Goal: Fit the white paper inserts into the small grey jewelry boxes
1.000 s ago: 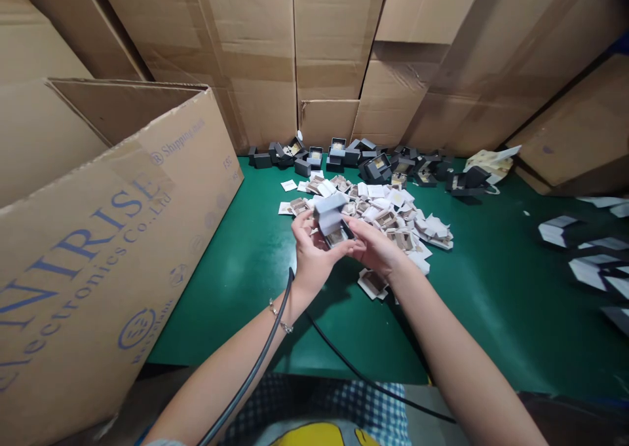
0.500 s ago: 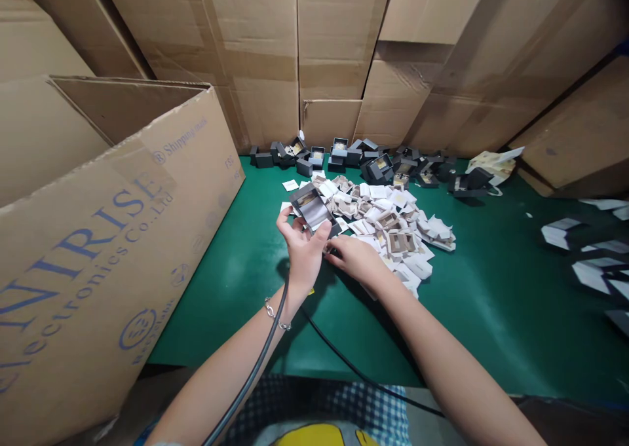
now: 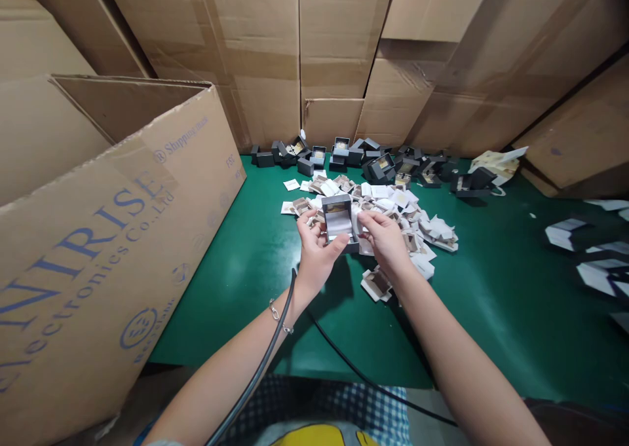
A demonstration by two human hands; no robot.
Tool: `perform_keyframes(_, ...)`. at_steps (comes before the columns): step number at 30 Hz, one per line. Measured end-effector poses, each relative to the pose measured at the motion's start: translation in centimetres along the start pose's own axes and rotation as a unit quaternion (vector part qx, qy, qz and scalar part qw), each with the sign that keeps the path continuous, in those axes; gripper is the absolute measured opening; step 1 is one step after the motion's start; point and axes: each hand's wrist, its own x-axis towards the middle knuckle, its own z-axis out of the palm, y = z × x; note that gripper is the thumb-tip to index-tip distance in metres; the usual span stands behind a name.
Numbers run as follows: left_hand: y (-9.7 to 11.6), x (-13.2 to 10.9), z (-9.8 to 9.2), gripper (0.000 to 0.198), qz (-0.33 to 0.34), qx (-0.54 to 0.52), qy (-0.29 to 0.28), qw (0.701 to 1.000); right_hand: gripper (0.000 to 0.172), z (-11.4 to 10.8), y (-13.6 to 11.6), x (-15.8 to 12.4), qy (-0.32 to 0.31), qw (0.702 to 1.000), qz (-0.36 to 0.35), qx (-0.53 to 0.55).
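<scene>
My left hand [image 3: 317,256] is wrapped round a small black jewellery box [image 3: 339,217], lid raised and a pale lining showing inside. The box is held above the table, tilted toward me. Just to its right, my right hand [image 3: 386,236] pinches a white slip [image 3: 357,222] at the box's edge; whether this is paper or soft lining I cannot tell. Behind and right of both hands spreads a heap of white and brown card inserts [image 3: 388,200]. One insert [image 3: 377,283] lies below my right hand.
Several black boxes [image 3: 381,167], some with lids up, line the back of the green table [image 3: 236,315]. A large carton [image 3: 122,256] stands open at the left. More cardboard rises behind. A black cable [image 3: 354,367] crosses the front, and white and dark pieces [image 3: 599,276] lie far right.
My left hand has turned the box more upright and moved slightly right. My right hand has come up from below the box to its right side and now pinches the white slip.
</scene>
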Motion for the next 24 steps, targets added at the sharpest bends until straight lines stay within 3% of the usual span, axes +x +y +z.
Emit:
perform_keyframes(4,-0.4,0.3,0.0,0.079,-0.055,-0.003,0.003,0.999,0.037,-0.1,-0.6,0.1,-0.025,0.988,0.039,0.149)
perform_keyframes(8,-0.6,0.5,-0.2,0.086,-0.137,-0.011,-0.038,0.99,0.036,-0.1,-0.5,-0.1,-0.041,0.974,0.076,0.211)
perform_keyframes(13,0.0,0.4,-0.2,0.08,-0.231,-0.08,-0.073,0.967,0.039,-0.3,-0.1,0.2,-0.061,0.973,0.088,0.205)
perform_keyframes(20,0.8,0.0,0.5,0.052,-0.259,-0.156,-0.044,0.952,0.036,-0.5,-0.9,-0.2,-0.107,0.98,0.09,0.138)
perform_keyframes(24,0.8,-0.1,0.7,0.053,-0.26,-0.165,-0.056,0.95,0.032,-0.2,-0.7,-0.1,-0.094,0.976,0.11,0.161)
